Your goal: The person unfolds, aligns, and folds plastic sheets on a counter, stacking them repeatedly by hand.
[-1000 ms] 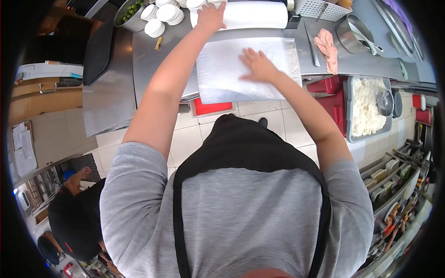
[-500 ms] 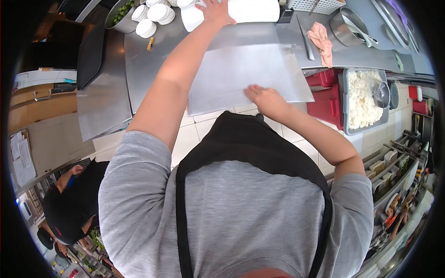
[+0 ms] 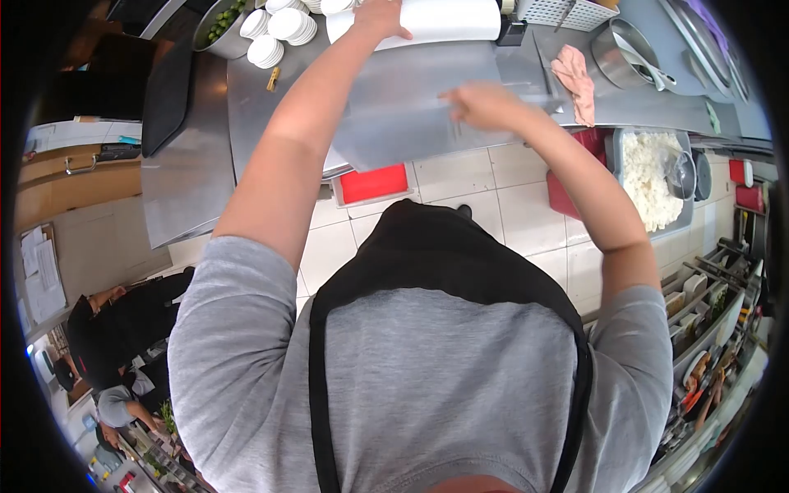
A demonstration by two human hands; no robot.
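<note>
A thick roll of clear plastic film (image 3: 452,22) lies across the back of the steel counter. On its left part rests my left hand (image 3: 380,18), thumb spread away from the fingers; the fingertips are cut off by the top edge. My right hand (image 3: 486,105), blurred by motion, is over the counter at the loose film. One finger points left, and I cannot make out whether film is between the fingers. The see-through film sheet (image 3: 526,89) is faint and smeared, its edges hard to follow.
Stacked white lids (image 3: 289,25) and a yellow clip (image 3: 273,79) are at back left. A pink cloth (image 3: 574,82) and a steel pot (image 3: 618,57) are at right. Below stands a tub of rice (image 3: 649,181). A red container (image 3: 374,184) shows under the counter; co-workers (image 3: 123,329) are at left.
My right hand has moved forward, away from my body. The film sheet that reached past the counter's front edge no longer covers it, and the red container shows. My left hand stays on the roll.
</note>
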